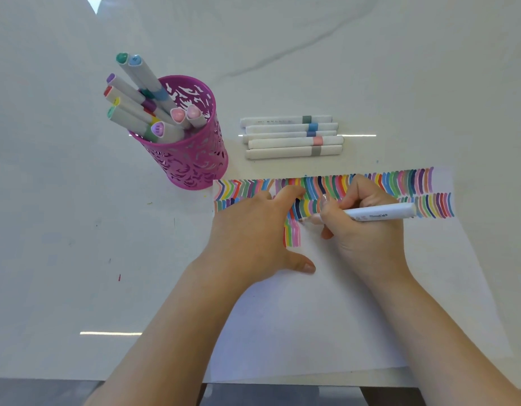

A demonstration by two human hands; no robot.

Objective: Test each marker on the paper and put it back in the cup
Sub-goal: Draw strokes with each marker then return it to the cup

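Pink cut-out cup [192,153] sits left of the tabletop's [77,230] middle, just off the far-left corner of the paper [341,303], with a bunch of capped markers [142,101] leaning out of it. The sheet lies on the right side, its near edge about level with the tabletop's near edge.

Left hand [253,232] is flat on the sheet, fingers spread and relaxed with nothing in them, pretty clearly pinning the paper so it doesn't slide under the stroke. Right hand [364,227] is curled round the marker being tested [379,213], held low and nearly sideways like a pen. Its tip touches the paper right at the end of a short third row of stripes, which looks like the next free spot.

That marker has a white barrel with some dark print and a pale pink nose, so I'd expect a pink line. Can't tell where its cap went.

Five more markers [291,137] lie side by side just beyond the coloured strokes [400,183], toward the far edge, probably parked there to keep them apart from the cup lot. Two full rows of strokes say most of the job is done
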